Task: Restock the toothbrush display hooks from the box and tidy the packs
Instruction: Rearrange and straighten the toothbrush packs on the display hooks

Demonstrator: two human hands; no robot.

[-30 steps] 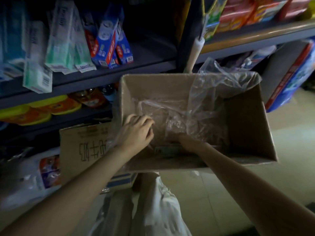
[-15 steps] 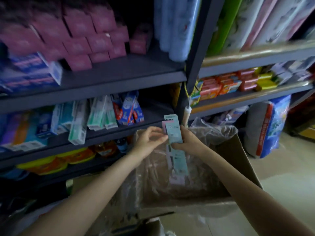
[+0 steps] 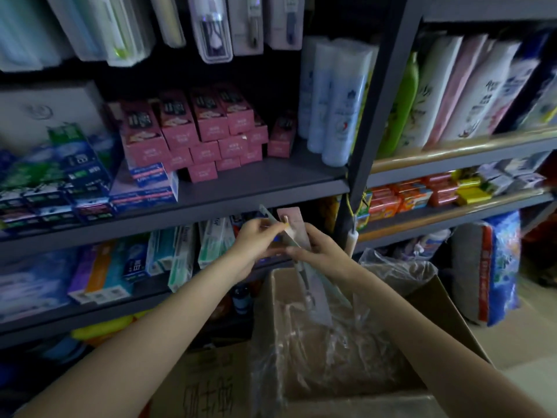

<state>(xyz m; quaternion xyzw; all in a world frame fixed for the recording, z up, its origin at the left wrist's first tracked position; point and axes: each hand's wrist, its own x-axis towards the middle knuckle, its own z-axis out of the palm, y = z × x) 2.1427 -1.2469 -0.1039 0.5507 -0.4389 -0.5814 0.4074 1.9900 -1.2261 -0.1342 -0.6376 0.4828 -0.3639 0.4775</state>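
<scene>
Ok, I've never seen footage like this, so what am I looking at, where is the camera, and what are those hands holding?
No machine here: a person wears a wide-angle camera on the head, looking forward and down, so you see their own bare arms. The left hand and right hand both grip toothbrush packs, a pink one and a greenish one, held up in front of the shop shelves. Below them stands an open cardboard box lined with clear plastic. The shelves carry pink cartons, toothpaste boxes and bottles. More blister packs hang at the top.
</scene>
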